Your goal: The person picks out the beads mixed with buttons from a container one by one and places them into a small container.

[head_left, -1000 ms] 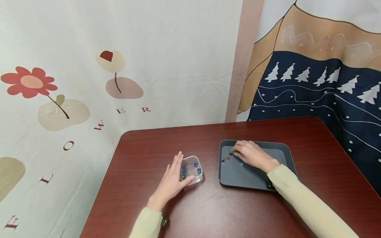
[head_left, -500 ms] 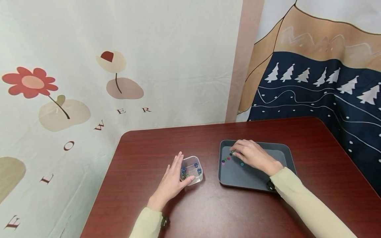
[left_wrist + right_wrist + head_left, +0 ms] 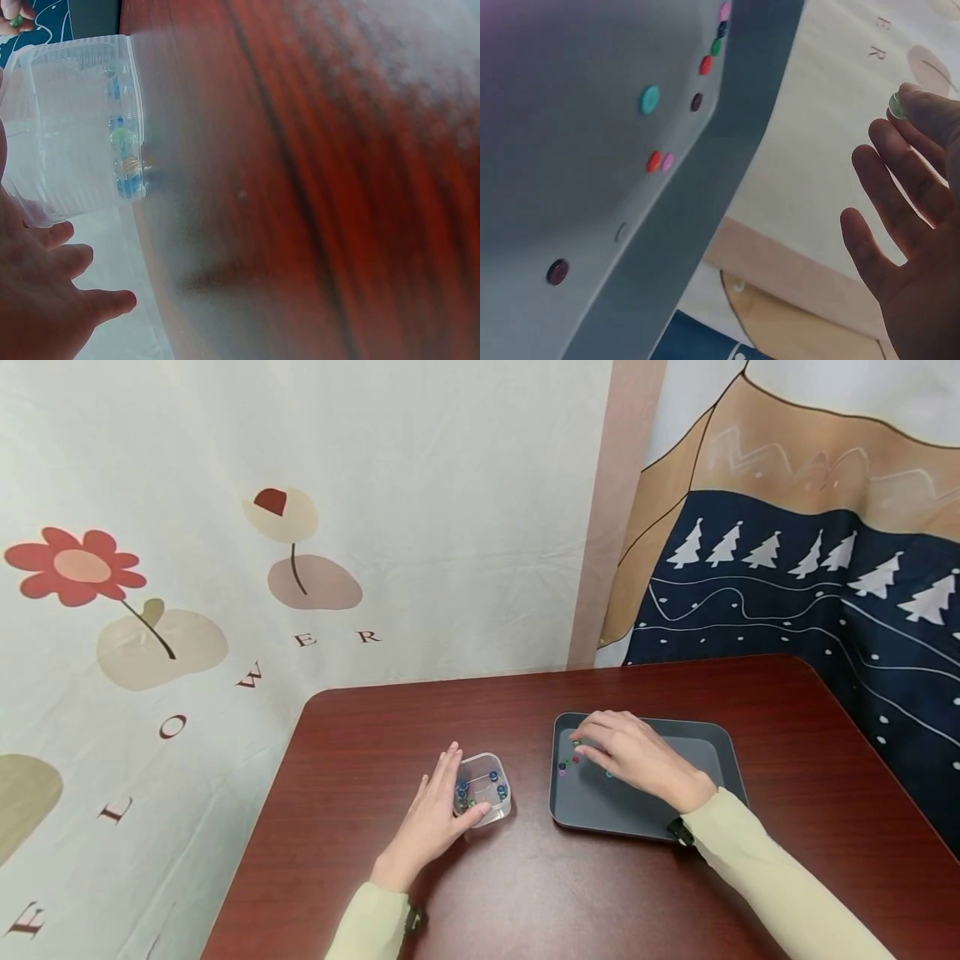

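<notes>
My left hand [image 3: 429,818] holds a small clear plastic container [image 3: 478,766], with the thumb at its near rim and the fingers along its left side. Several blue and green glass marbles [image 3: 501,791] lie on the container's bottom. Over the dark grey tray [image 3: 622,810], my right hand [image 3: 637,758] pinches a green marble [image 3: 897,106] between thumb and index finger, its other fingers spread. Small round flat pieces like buttons lie in the tray, among them a turquoise one [image 3: 649,99], a red one [image 3: 654,160] and a dark one [image 3: 557,271].
Both container and tray stand on a dark red-brown wooden table [image 3: 525,893], the tray to the right of the container. Behind the table hangs a printed cloth [image 3: 465,527], and a dark blue one [image 3: 757,602] hangs at the right.
My right hand has risen slightly from the tray's floor with the green marble, leaving more of the tray's left part in view. The left hand and the container have stayed put.
</notes>
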The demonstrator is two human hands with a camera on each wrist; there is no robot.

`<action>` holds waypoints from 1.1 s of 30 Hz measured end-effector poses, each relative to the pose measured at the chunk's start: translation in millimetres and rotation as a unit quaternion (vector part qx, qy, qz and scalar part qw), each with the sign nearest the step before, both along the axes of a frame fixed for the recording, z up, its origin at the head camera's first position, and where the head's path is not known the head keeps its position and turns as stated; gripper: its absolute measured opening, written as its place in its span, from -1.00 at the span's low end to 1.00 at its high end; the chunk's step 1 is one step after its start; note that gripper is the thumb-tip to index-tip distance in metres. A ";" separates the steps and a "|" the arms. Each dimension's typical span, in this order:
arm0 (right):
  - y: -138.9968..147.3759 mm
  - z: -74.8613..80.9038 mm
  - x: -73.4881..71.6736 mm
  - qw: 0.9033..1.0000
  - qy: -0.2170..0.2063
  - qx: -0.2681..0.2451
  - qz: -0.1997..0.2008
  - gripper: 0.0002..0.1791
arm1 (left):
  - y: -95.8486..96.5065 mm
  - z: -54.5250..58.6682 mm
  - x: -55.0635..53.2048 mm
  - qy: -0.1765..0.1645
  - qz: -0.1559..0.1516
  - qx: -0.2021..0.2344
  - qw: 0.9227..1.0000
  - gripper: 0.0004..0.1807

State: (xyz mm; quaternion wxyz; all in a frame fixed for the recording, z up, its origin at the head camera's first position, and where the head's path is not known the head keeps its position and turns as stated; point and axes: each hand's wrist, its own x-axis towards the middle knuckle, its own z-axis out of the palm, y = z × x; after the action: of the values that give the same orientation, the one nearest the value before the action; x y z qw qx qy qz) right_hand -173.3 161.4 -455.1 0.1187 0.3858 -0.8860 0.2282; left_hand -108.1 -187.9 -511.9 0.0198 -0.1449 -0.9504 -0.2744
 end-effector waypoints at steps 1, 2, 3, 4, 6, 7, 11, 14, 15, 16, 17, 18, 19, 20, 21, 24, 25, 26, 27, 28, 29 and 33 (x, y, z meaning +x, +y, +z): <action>-1.3 1.1 1.1 1.000 0.002 -0.001 0.001 -0.74 | -0.1 -0.1 0.0 0.000 0.000 0.001 1.000 0.10; -2.6 2.0 2.1 1.000 0.004 -0.004 0.002 -0.73 | -0.2 -0.2 0.0 0.000 -0.001 0.001 1.000 0.10; -3.8 2.8 3.1 1.000 0.005 -0.007 0.001 -0.72 | -0.3 -0.7 -0.3 0.002 -0.001 0.002 1.000 0.10; -5.0 3.6 4.0 1.000 0.006 -0.009 0.000 -0.72 | -0.4 -0.7 -0.2 0.001 -0.001 0.003 1.000 0.10; -7.5 4.9 5.6 1.000 0.007 -0.016 -0.003 -0.71 | -0.4 -0.8 -0.5 0.002 -0.002 0.003 1.000 0.10; -8.8 5.6 6.4 1.000 0.007 -0.021 -0.005 -0.71 | -0.4 -0.8 -0.7 0.002 -0.003 0.003 1.000 0.10; -14.7 8.1 9.8 0.999 0.005 -0.042 -0.010 -0.72 | -0.3 -0.3 -1.2 0.001 -0.003 0.003 1.000 0.10; -20.1 9.1 12.7 0.998 0.005 -0.057 -0.014 -0.72 | -0.5 -0.1 -1.5 0.002 -0.003 0.004 1.000 0.10; -22.0 9.0 13.6 0.998 0.006 -0.062 -0.016 -0.72 | -0.5 0.0 -1.6 0.003 -0.003 0.004 1.000 0.10; -24.2 9.0 14.5 0.998 0.008 -0.068 -0.017 -0.71 | -0.6 0.1 -1.6 0.004 -0.004 0.004 1.000 0.10; -26.3 8.9 15.4 0.997 0.009 -0.073 -0.020 -0.71 | -0.7 0.1 -1.5 0.004 -0.003 0.004 1.000 0.10; -28.6 8.7 16.1 0.997 0.011 -0.077 -0.022 -0.70 | -0.8 0.2 -1.5 0.003 -0.003 0.003 1.000 0.10; -30.9 8.3 16.7 0.996 0.013 -0.083 -0.023 -0.70 | -0.8 0.3 -1.4 0.003 -0.003 0.003 1.000 0.10; -33.2 7.9 17.3 0.996 0.015 -0.088 -0.023 -0.70 | -0.8 0.3 -1.4 0.003 -0.003 0.003 1.000 0.10; -35.6 7.3 17.6 0.995 0.017 -0.093 -0.023 -0.70 | -0.9 0.3 -1.3 0.002 -0.003 0.002 1.000 0.10; -43.3 6.6 19.1 0.994 0.019 -0.106 -0.016 -0.73 | -1.0 0.1 -1.2 0.002 -0.004 0.002 1.000 0.10; -46.0 6.1 19.6 0.994 0.019 -0.110 -0.013 -0.74 | -1.1 0.0 -1.2 0.003 -0.005 0.001 1.000 0.10; -48.8 5.3 19.9 0.993 0.020 -0.113 -0.009 -0.75 | -1.1 -0.1 -1.1 0.003 -0.005 0.001 1.000 0.10; -51.6 4.8 20.3 0.993 0.022 -0.116 -0.006 -0.76 | -1.1 -0.1 -1.0 0.003 -0.005 0.000 1.000 0.10; -54.4 4.4 21.0 0.993 0.022 -0.119 -0.003 -0.78 | -1.1 -0.1 -0.9 0.002 -0.005 0.000 1.000 0.10; -57.2 3.4 21.2 0.992 0.022 -0.124 0.001 -0.78 | -1.1 -0.2 -0.9 0.002 -0.005 0.000 1.000 0.10; -69.0 0.2 22.6 0.991 0.021 -0.131 0.007 -0.79 | -1.0 0.0 -0.7 0.002 -0.006 0.000 1.000 0.10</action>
State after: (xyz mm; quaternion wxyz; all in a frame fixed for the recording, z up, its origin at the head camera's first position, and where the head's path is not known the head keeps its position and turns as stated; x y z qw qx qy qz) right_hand -150.7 92.4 -454.9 0.1848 0.3781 -0.8429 0.3353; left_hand -108.8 -188.9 -511.8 0.0202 -0.1509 -0.9495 -0.2742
